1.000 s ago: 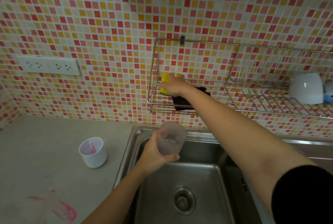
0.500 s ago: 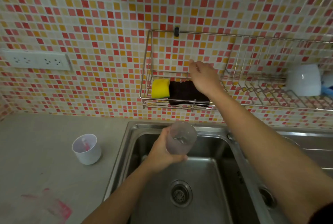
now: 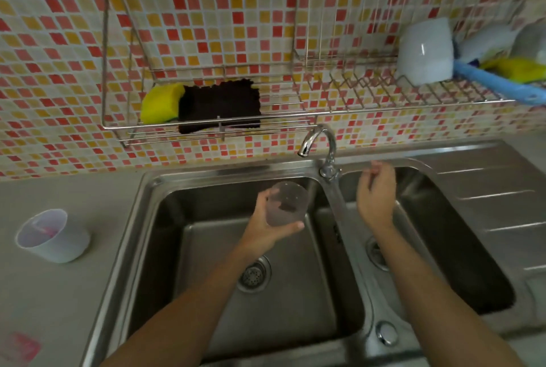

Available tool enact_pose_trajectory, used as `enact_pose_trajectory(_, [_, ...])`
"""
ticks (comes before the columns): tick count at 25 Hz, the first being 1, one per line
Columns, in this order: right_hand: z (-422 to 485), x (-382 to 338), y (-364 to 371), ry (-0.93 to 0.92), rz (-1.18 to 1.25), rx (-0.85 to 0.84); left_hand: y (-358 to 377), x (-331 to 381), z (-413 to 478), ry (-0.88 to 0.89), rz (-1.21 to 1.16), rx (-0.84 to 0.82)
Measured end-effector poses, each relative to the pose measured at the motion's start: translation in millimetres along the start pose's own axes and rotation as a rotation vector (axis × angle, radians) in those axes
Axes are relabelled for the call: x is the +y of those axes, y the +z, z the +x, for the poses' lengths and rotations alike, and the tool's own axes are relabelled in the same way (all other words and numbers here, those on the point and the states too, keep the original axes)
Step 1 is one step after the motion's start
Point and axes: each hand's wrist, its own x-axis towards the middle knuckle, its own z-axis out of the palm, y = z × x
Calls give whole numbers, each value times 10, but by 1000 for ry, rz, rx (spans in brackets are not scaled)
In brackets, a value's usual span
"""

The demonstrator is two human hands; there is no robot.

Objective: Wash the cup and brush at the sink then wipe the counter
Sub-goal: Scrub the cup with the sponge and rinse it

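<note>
My left hand grips a clear plastic cup over the left basin of the steel sink, just below and left of the tap spout. My right hand hangs over the right basin, right of the tap, fingers loosely curled and holding nothing. A white cup with something pink inside stands on the counter at the left. A pink stain marks the counter near the front left edge.
A wire rack on the tiled wall holds a yellow sponge and a dark cloth. Its right part carries a white mug, a blue-handled brush and another yellow sponge. A draining board lies at the right.
My right hand has left the rack and come down beside the tap over the right basin. The view has shifted right and down. The left hand keeps the cup.
</note>
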Motion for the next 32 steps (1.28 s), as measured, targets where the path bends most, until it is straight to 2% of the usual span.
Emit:
enact_pose_trajectory(3, [106,568,213,146,-305,-432,110,-58,194,-31,62,35])
enact_pose_trajectory(5, [200,693,355,146,-331,-607,149,-89,335,-63,111,83])
enact_pose_trajectory(8, [302,645,579,1,-224,-748,183,-57,483,-102,153,104])
enact_pose_trajectory(11, [273,689,750,-296,-444,-896,206,-9,545,-115,177,92])
enact_pose_trajectory(13, [195,764,762,-397,-557,-814,206,-26,565,-122,188,92])
enact_pose_trajectory(16, [-48,909,680,-299,-553,-693,187,-39,633,-164,255,139])
enact_pose_trajectory(19, [-302,1057,606,-183,-630,-741,212,47,756,-188,335,179])
enact_pose_trajectory(25, [-351,1080,601,-130,-625,-775,241,321,942,-387,602,27])
enact_pose_trajectory(28, [-375,1104,594,-157,-628,-742,164,353,886,-270,577,27])
enact_pose_trajectory(32, [-387,1118,610,-165,-601,-724,68,344,714,-4,522,-248])
